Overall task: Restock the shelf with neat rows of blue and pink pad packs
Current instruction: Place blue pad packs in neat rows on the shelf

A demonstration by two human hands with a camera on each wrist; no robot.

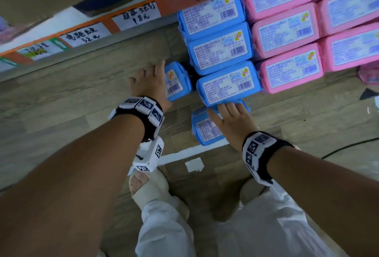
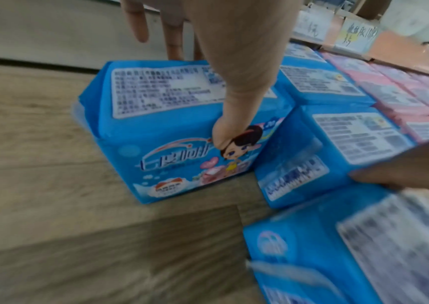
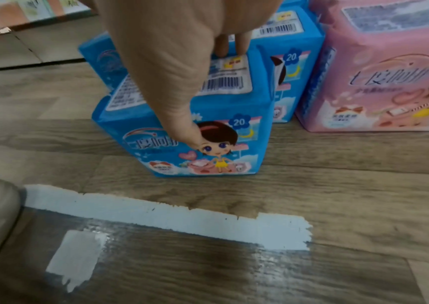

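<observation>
Blue pad packs stand in a row on the wood-look floor, with rows of pink pad packs to their right. My left hand grips a loose blue pack left of the row. In the left wrist view the left hand has its thumb on the printed front of that pack and its fingers over the far edge. My right hand holds another blue pack at the near end of the row. In the right wrist view the right hand pinches this pack the same way.
A shelf edge with an orange strip and handwritten price labels runs across the top left. A white tape strip and a white patch mark the floor near my slippered feet. A black cable lies at right.
</observation>
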